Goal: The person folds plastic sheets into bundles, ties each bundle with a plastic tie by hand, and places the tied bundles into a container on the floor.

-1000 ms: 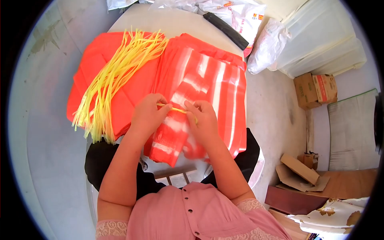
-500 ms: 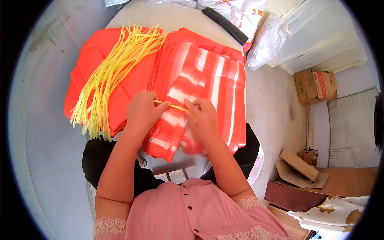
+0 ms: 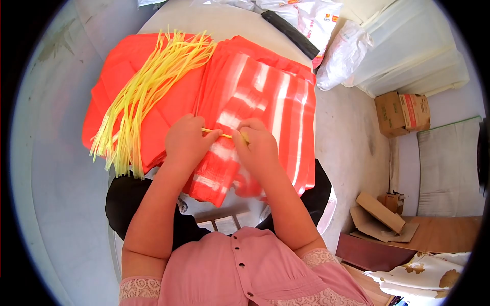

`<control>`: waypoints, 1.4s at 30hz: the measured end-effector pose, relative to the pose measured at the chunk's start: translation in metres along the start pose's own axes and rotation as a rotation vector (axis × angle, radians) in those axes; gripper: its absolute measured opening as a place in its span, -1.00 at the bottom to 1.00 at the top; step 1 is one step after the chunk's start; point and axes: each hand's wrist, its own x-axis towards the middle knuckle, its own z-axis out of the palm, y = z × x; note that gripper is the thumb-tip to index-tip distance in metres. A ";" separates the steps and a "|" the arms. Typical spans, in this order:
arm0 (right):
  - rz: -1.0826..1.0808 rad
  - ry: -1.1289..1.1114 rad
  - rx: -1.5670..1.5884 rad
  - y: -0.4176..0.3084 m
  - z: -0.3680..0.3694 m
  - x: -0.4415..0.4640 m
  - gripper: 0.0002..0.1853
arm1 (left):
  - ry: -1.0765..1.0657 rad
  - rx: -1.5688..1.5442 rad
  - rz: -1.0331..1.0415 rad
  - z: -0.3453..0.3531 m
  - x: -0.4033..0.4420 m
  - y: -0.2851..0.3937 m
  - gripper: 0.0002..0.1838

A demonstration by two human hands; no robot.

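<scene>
One black roll (image 3: 290, 34) — edge of desk (image 3: 204, 19) | one yellow bunch (image 3: 148, 94) — on red sheets (image 3: 120, 71) | left grip (image 3: 186, 140), right grip (image 3: 258, 145): pinching one string (image 3: 227, 136)

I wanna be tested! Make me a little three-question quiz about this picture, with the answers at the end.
1. What colour is the bunch of loose strips lying on the plain red pile?
a) blue
b) yellow
c) green

2. True or false: the black roll lies on top of the striped pile.

3. Fill in the gap: the left hand and the right hand hold a ____ across the folded bundle.

Key:
1. b
2. False: it lies beyond that pile, near a white bag.
3. thin yellow strip
</scene>
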 end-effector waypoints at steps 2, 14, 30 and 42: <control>0.001 0.044 0.224 0.006 0.011 0.006 -0.79 | 0.008 0.004 0.010 0.000 -0.001 0.001 -0.54; 0.479 -0.246 0.534 0.011 0.018 0.008 -0.72 | -0.146 -0.510 0.015 -0.008 0.001 -0.021 -0.73; 0.213 -0.296 0.188 -0.008 0.008 0.002 -0.80 | -0.258 -0.956 0.064 -0.034 -0.013 0.001 -0.71; 0.209 -0.320 0.423 0.009 0.012 0.000 -0.77 | -0.234 -0.414 0.130 -0.025 -0.013 0.008 -0.73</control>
